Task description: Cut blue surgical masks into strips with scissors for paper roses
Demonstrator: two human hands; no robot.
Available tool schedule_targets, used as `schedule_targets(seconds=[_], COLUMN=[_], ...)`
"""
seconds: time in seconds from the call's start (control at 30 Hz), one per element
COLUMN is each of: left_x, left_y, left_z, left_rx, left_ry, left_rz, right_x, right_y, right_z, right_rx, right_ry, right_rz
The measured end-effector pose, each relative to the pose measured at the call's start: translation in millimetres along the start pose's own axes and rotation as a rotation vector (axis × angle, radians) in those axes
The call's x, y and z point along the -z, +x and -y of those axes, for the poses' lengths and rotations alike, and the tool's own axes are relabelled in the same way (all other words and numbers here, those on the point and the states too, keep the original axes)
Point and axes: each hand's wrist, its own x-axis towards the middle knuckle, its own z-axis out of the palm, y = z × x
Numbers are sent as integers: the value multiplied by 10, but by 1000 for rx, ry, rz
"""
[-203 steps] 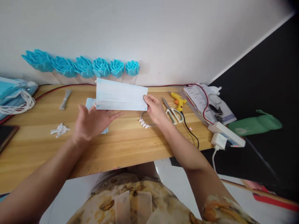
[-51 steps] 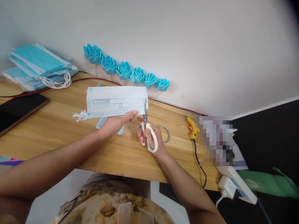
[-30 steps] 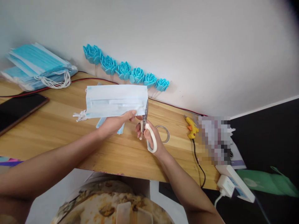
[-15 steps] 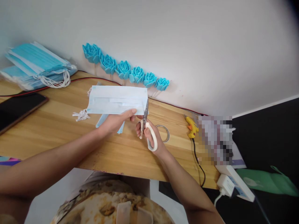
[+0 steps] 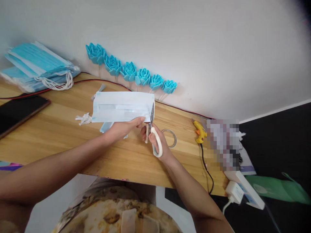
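Scissors (image 5: 152, 114) have come up from the table (image 5: 136, 161) to the end of a pale face mask (image 5: 121, 105).

A few seconds ago they lay beside the yellow glue gun (image 5: 199, 132); now the person's right hand (image 5: 165, 147) grips them, fingers through the white handles, blades upright along the mask's right-hand short edge, a narrow margin showing beyond them. The work looks to have passed from handling the mask to trimming it, though from where I stand I can't tell how far the cut runs. The left hand (image 5: 121, 129) pinches the lower edge near that corner, thumb on top, holding the mask up above the table, in front of the blue flowers (image 5: 128, 71).
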Motion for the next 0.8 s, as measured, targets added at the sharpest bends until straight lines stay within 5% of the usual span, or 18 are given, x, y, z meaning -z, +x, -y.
schedule_targets(seconds=[0.27,0.8], left_x=[-28,-73], left_y=[-60,-1], left_z=[-134,87], left_rx=[128,-32], left_ry=[113,-13], left_rz=[-33,-40], right_x=[-13,-42], right_y=[-5,-31], right_z=[-16,4], right_rx=[21,4], right_ry=[43,78], right_rz=[-11,-65])
